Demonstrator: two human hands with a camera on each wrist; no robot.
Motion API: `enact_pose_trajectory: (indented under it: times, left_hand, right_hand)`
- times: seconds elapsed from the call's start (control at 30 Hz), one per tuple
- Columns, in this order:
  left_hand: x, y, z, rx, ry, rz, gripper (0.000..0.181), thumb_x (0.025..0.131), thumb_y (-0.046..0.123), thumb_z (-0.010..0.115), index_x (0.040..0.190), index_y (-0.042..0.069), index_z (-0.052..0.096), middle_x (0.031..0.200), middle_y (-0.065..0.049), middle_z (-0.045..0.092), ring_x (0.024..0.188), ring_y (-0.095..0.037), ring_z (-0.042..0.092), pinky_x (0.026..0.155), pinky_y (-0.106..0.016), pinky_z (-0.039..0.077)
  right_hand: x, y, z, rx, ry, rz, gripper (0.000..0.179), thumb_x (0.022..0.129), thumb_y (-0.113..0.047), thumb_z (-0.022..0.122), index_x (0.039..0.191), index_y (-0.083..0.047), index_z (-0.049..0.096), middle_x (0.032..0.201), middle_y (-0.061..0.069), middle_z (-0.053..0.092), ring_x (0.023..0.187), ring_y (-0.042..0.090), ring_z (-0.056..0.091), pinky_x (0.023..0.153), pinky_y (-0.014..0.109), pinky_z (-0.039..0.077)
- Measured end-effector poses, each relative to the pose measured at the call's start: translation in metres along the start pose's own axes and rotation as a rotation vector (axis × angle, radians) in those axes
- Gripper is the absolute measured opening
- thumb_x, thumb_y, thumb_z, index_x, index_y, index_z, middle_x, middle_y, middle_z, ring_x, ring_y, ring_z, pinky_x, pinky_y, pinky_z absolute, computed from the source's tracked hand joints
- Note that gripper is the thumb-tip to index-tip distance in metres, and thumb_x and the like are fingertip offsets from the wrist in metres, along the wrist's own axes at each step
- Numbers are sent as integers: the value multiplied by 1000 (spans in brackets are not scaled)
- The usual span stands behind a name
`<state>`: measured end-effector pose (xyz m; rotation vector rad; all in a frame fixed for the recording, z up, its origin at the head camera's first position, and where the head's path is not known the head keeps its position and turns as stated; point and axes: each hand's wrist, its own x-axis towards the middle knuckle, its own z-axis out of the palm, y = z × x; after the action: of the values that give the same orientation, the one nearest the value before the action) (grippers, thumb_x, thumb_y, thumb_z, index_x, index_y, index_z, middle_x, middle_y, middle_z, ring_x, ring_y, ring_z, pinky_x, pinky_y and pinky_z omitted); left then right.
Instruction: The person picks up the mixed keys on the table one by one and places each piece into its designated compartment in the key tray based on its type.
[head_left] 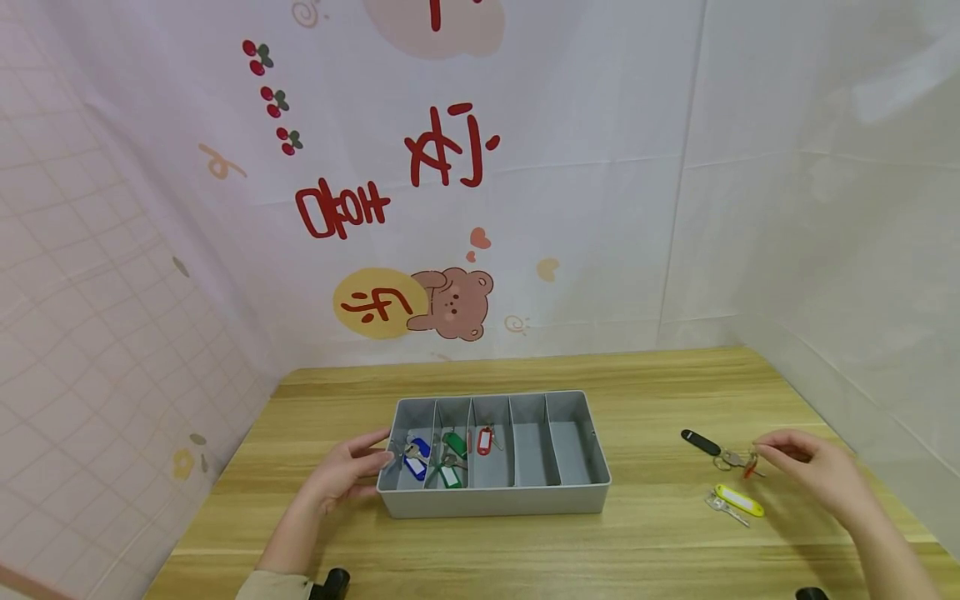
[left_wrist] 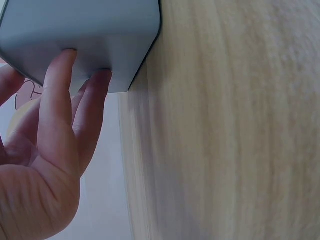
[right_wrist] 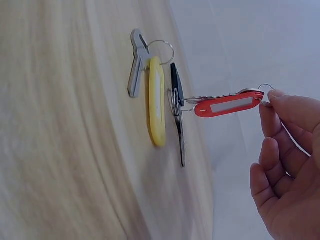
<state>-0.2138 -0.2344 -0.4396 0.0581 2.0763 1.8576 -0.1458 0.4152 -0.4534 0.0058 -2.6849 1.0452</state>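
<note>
My right hand (head_left: 813, 471) pinches the metal ring of a key with a red tag (right_wrist: 225, 106) between thumb and fingertip. Tag and key stick out over the wood, overlapping a black-tagged key (head_left: 701, 442) in the right wrist view. Nearer the front lies a key with a yellow tag (head_left: 739, 500). At the left end of a grey divided box (head_left: 495, 502), my left hand (head_left: 345, 472) touches the end wall with nearly straight fingers, one tip at the rim. Blue-tagged keys (head_left: 417, 460), green-tagged keys (head_left: 452, 457) and a red-tagged key (head_left: 485, 440) lie in its three left compartments.
The box stands mid-table on a wood-grain tabletop (head_left: 525, 550). Printed white cloth (head_left: 585, 208) hangs behind the table and along both sides. A dark wrist strap piece (head_left: 332, 583) shows below my left sleeve.
</note>
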Motion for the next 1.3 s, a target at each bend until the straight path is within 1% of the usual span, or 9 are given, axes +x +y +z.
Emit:
enact_pose_trajectory:
  times: [0.13,0.3,0.47,0.8,1.03,1.2,1.3]
  left_hand:
    - [0,0,0,-2,1,-1,73,95,18,69,153,-2,30,140,-35,44,111,-37,63,77,-41,60]
    - [1,-1,0,-7,0,-1,73,95,17,69,153,-2,30,140,-35,44,110,-36,63,78,-41,60]
    - [1,-2,-1,-5,4,-3,73,94,18,69,153,-2,30,139,-34,45,110,-36,63,78,-42,60]
    - [1,-2,0,-12,-3,3,73,94,17,69,153,-3,29,139,-35,45,110,-37,63,78,-42,60]
    - [1,-2,-1,-19,-9,5,74,95,16,69,153,-4,29,138,-35,46,109,-36,63,78,-41,60]
    - [1,-2,-1,-13,-8,5,73,95,16,68,153,-3,29,138,-35,46,109,-36,64,78,-41,60]
    - [1,-3,-1,-11,-8,7,73,95,16,68,153,-4,29,138,-35,46,109,-36,64,78,-41,60]
  right_hand:
    - [1,-6,3,7,5,-4,22,95,-24,70,104,-4,73,92,-12,71,82,-12,55,65,10,44]
    - [4,-12,7,29,-14,10,23,95,-23,70,105,-3,72,92,-9,71,82,-9,56,65,11,45]
    - [7,-19,12,26,-24,19,25,95,-28,69,106,-6,72,93,-6,71,81,-7,57,65,13,46]
    - [11,-35,19,55,-37,1,26,96,-29,68,108,-6,72,94,-4,70,80,-1,58,64,19,48]
    - [14,-44,23,61,-31,-16,25,96,-29,68,107,-7,72,96,0,71,81,2,60,65,19,49]
    - [15,-50,25,83,-44,-22,25,96,-28,68,108,-6,71,95,0,71,82,4,62,66,20,50]
    - [16,-53,28,93,-42,-40,25,96,-26,68,107,-4,71,93,0,71,81,5,62,66,19,50]
